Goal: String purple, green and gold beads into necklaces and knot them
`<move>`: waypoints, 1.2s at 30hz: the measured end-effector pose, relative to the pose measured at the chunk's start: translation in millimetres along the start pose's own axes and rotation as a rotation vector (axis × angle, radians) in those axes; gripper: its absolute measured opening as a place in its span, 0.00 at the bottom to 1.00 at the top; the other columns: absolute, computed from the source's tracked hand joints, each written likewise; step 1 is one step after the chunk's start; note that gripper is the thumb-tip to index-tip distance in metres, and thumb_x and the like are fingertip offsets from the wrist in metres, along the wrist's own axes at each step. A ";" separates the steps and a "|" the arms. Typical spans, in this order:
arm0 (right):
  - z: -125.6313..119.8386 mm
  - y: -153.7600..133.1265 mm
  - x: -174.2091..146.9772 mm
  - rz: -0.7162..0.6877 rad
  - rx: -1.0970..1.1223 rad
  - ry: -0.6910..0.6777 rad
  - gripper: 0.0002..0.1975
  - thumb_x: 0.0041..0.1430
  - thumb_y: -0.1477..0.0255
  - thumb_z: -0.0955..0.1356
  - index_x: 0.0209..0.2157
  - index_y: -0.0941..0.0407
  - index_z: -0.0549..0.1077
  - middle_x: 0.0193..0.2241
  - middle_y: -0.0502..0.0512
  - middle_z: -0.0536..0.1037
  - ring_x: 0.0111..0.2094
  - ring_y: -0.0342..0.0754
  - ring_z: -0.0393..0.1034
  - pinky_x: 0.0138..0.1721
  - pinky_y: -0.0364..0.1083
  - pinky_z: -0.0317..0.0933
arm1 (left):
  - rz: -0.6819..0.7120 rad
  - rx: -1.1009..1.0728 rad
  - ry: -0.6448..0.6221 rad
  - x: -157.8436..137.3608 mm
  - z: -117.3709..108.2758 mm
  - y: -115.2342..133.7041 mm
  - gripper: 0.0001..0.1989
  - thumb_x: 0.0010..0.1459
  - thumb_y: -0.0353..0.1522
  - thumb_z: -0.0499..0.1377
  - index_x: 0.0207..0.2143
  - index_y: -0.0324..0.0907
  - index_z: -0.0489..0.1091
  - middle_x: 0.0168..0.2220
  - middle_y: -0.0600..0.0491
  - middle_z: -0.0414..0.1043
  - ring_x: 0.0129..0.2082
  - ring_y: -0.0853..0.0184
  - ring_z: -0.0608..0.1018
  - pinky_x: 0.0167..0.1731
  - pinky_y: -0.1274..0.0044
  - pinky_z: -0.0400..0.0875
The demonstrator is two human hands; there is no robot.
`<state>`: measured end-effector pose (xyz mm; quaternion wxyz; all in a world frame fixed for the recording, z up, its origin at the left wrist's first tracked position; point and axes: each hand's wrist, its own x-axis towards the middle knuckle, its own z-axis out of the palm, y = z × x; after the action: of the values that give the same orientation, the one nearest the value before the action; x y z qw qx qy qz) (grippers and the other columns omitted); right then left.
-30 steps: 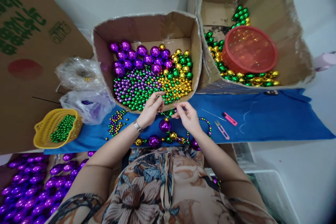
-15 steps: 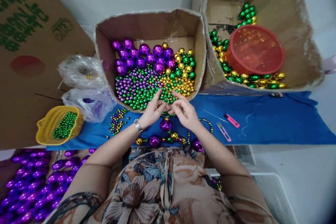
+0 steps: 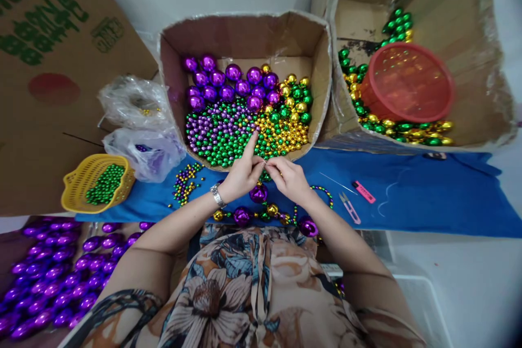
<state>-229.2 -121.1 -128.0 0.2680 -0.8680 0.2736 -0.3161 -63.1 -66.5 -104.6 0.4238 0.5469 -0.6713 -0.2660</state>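
Observation:
My left hand point(image 3: 242, 175) and my right hand point(image 3: 287, 178) meet at the near edge of a cardboard box of loose beads. Thumb and fingers of each pinch a thin thread point(image 3: 265, 163), barely visible between them; the left index finger points out over the beads. Just below hangs a bead garland point(image 3: 242, 216) of large purple, gold and green balls, partly covered by my right hand and wrist. Inside the box point(image 3: 244, 27), big purple balls point(image 3: 234, 72) lie at the back, small purple and green beads point(image 3: 220, 133) in front, and gold and green ones point(image 3: 291, 125) at the right.
On the blue cloth point(image 3: 428, 190) lie a needle point(image 3: 338, 183), pink thread snips point(image 3: 349, 208), a pink-labelled item point(image 3: 364, 192) and scattered small beads point(image 3: 185, 185). A yellow basket point(image 3: 69, 196) stands left. A second carton point(image 3: 481, 65) holds a red tub point(image 3: 408, 84).
My hands have come closer together, with fingertips now touching at the thread. The right index finger, stretched out before, has folded in. The view has shifted slightly.

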 end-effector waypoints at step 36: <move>-28.1 -2.7 10.8 0.236 0.346 -0.230 0.13 0.67 0.62 0.61 0.35 0.55 0.71 0.27 0.48 0.72 0.27 0.40 0.65 0.30 0.42 0.58 | 0.032 -0.102 -0.063 -5.4 -1.7 -14.3 0.09 0.61 0.37 0.59 0.35 0.42 0.76 0.36 0.49 0.72 0.37 0.66 0.74 0.39 0.73 0.69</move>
<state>-240.8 -134.4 -103.4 0.4773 -0.8014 0.2828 -0.2236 -54.2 -64.9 -117.0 0.4341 0.5053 -0.6783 -0.3101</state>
